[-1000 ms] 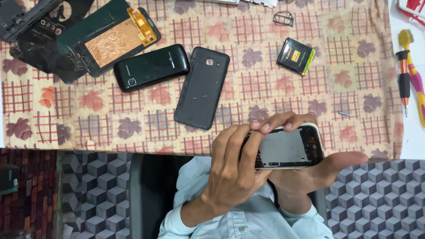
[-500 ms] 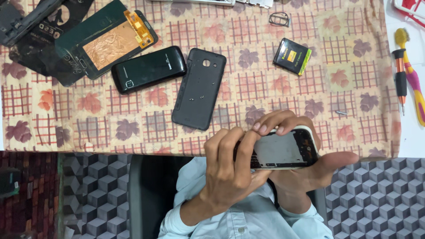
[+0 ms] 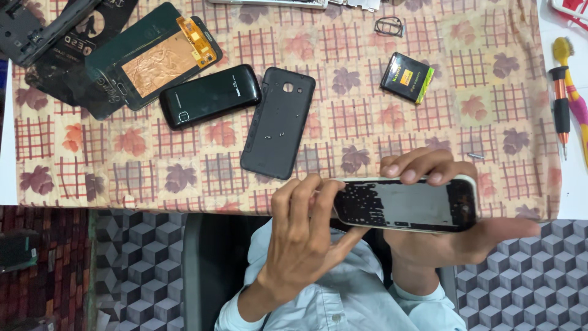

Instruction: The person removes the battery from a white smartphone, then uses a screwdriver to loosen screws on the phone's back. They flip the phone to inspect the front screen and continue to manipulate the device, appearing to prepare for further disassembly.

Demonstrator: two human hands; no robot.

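A phone with a dark face and a pale rim is held flat just off the table's near edge, over my lap. My right hand cradles it from underneath, fingertips curled over its far long edge. My left hand pinches the phone's left end, thumb below and fingers on top. On the table beyond lie a black back cover and a black phone.
A leaf-patterned cloth covers the table. A display panel with copper foil and dark housing parts lie far left. A battery, a metal bracket, a small screw, a screwdriver and a brush are on the right.
My left fingers have slid off the phone's face toward its left end, uncovering more of the dark front. The phone stays in my right hand, hardly moved.
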